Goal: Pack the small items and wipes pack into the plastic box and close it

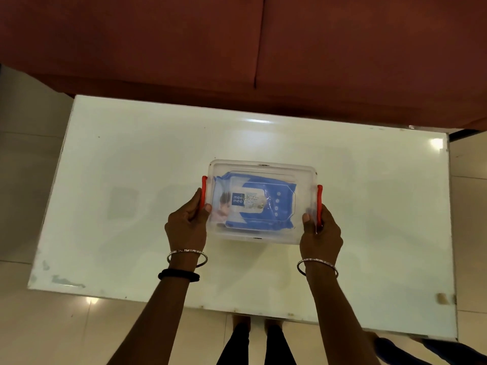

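White worktop (131, 180) before a red sofa (184, 48): at its centre the plastic box (263, 234), lid on, wipes pack (266, 184) inside, is clasped at both red latches by left hand (185, 225) and right hand (320, 235), judged for clipping shut.

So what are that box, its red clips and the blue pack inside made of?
The box looks like clear, glossy hard plastic: the contents show through its lid. The red clips seem opaque plastic, smooth. The blue pack appears to be soft printed film, wrinkled at its edges. The table looks glossy white, possibly glass or laminate.
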